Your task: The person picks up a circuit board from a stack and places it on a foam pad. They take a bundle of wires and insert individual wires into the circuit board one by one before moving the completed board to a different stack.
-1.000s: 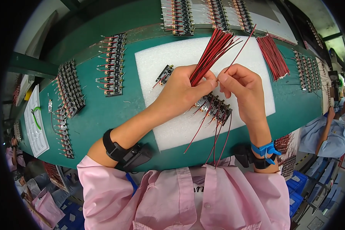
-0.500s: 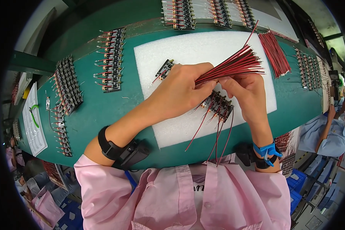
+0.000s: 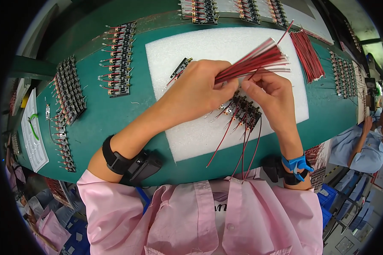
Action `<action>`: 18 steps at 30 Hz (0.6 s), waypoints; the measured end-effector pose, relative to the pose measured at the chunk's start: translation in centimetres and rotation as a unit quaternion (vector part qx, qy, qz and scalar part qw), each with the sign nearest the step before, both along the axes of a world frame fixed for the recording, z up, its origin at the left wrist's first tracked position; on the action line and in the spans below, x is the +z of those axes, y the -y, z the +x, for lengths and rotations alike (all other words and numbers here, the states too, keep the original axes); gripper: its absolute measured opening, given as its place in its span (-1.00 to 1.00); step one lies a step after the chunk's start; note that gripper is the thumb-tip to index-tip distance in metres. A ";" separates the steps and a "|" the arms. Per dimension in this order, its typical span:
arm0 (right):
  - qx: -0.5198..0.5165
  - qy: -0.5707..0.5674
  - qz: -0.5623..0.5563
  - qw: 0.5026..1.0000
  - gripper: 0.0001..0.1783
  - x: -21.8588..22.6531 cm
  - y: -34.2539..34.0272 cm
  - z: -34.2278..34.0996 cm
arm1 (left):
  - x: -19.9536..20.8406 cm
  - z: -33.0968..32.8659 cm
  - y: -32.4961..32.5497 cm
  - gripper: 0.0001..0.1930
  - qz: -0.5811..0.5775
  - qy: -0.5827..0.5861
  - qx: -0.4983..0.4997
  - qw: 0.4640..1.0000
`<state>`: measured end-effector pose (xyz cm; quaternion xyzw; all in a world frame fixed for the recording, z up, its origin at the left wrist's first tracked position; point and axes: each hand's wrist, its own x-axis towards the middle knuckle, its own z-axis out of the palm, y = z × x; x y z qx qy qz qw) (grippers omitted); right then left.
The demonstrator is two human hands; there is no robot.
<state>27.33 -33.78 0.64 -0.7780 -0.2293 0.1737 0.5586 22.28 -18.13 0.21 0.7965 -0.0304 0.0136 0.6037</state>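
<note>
My left hand point(image 3: 198, 87) is closed round a thick bundle of red wires point(image 3: 255, 61) with pale stripped ends, which fan out to the right. Beside it my right hand point(image 3: 276, 95) has its thumb and fingers bent together at the bundle's lower side, pinching what looks like a single wire. Partly hidden under both hands, a row of small black circuit boards point(image 3: 249, 112) lies on a white foam sheet point(image 3: 164, 55). Several red and dark wires trail from these boards toward me. Another short board strip point(image 3: 182, 68) rests on the foam beyond my left hand.
A second red wire bundle point(image 3: 307, 57) lies at the foam's right edge. Board rows point(image 3: 120, 59) stand on the green table point(image 3: 144, 114) to the left, others point(image 3: 344, 76) at far right. Green-handled pliers point(image 3: 32, 127) lie on a paper sheet. A co-worker's blue sleeve point(image 3: 353, 144) shows at right.
The right fingers have shifted slightly up along the bundle's lower side. The wire bundle has tilted up a little and its tips are blurred. My view has shifted slightly.
</note>
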 end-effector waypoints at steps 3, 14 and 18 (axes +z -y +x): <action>0.005 0.039 -0.039 0.998 -0.91 -0.8 0.3 0.2 | 0.0 0.1 -0.1 -0.81 -0.011 -0.016 0.020 1.000; 0.006 0.092 -0.100 0.991 -0.89 -1.0 0.0 0.1 | -0.3 0.3 -0.8 -0.84 -0.011 -0.016 0.041 0.999; -0.009 0.063 -0.094 0.994 -0.88 -0.9 0.2 0.2 | -0.2 0.3 -0.6 -0.85 -0.011 -0.006 0.039 0.999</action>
